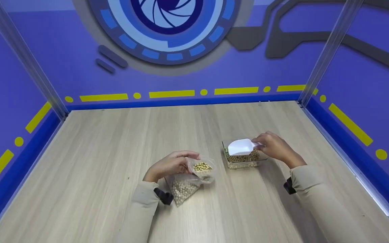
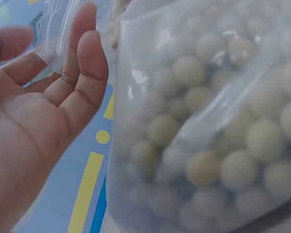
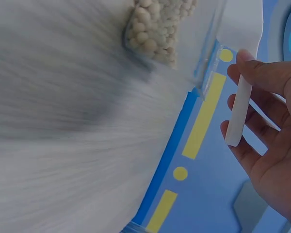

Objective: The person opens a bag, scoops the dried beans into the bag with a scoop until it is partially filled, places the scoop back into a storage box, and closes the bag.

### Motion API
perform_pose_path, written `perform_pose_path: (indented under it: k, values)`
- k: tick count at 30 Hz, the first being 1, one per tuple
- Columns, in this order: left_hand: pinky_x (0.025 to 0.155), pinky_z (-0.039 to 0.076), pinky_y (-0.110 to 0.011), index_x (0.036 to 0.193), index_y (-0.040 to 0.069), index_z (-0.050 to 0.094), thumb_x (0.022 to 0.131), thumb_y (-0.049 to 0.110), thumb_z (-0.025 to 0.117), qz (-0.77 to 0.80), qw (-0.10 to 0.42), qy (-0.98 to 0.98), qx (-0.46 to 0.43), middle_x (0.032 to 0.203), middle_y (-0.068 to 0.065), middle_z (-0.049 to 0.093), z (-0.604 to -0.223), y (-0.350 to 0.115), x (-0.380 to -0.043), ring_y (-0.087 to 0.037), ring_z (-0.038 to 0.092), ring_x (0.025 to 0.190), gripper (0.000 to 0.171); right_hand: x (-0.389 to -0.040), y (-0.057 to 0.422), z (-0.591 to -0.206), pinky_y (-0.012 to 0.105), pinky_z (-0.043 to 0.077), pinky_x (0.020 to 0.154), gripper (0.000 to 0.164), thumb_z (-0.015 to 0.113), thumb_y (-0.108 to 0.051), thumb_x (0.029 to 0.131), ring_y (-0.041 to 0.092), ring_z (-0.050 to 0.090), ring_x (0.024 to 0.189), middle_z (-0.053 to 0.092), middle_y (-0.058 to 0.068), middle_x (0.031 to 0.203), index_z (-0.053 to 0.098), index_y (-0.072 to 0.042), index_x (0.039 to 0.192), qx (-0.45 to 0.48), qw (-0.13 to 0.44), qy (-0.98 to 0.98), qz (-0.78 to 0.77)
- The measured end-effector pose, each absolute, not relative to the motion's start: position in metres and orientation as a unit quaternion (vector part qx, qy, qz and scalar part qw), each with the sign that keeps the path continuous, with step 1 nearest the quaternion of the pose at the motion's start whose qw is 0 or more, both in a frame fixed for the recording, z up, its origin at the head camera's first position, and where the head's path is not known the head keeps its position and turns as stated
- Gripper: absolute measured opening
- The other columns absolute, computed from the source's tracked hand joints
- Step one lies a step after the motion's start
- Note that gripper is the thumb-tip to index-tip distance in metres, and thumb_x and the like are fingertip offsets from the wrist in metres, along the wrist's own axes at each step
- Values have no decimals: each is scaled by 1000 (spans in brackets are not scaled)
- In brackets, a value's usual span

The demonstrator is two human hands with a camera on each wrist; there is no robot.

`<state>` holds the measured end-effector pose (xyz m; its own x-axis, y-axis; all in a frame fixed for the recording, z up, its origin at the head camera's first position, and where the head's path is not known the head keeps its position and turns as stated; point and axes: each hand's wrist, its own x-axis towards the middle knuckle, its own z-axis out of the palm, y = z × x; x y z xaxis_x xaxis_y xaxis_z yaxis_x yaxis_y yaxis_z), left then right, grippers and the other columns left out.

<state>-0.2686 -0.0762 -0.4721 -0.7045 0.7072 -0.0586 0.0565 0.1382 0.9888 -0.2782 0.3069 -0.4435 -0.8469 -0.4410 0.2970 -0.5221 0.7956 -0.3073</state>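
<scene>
My left hand (image 1: 171,164) holds a clear plastic bag (image 1: 182,189) of round, pale yellow beans by its upper edge. The bag's mouth gapes, and beans (image 1: 202,166) show inside it. In the left wrist view the bag (image 2: 203,141) fills the right side, with bent fingertips against its plastic. My right hand (image 1: 276,147) pinches the handle of a white scoop (image 1: 241,147), thumb on one side and fingers on the other. The scoop is over a clear rectangular container (image 1: 245,165) partly filled with beans. In the right wrist view, the scoop's handle (image 3: 240,109) crosses the fingers.
Bag and container stand side by side on a light wood-grain table (image 1: 96,162). Blue panels with yellow markings (image 1: 171,94) rise behind it and at both sides. Clear corner posts (image 1: 329,50) stand at the back.
</scene>
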Motion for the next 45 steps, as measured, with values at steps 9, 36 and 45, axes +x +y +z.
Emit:
perform_pose_path:
  k: [9,36,45]
  values:
    - [82,54,-30,145,-3,37,91,-5,37,589,250,708,299,137,-24,49,-473,-80,-268,-12,61,90,54,-277,310,-455,46,50,70,20,68,6,76,31,61,78,73,17,87,74,6,95,271,113,-933,208]
    - [73,48,-23,100,5,71,92,12,62,476,62,838,259,100,-10,69,-475,-74,-271,-12,59,82,14,-278,301,-455,50,51,82,25,65,7,79,38,62,93,72,21,99,71,9,103,235,42,-946,217]
    - [72,48,-26,95,4,71,90,14,65,467,48,845,255,91,-8,69,-473,-73,-270,-11,57,79,12,-274,291,-447,49,51,84,18,66,-2,86,33,63,95,72,17,99,73,4,102,232,94,-931,266]
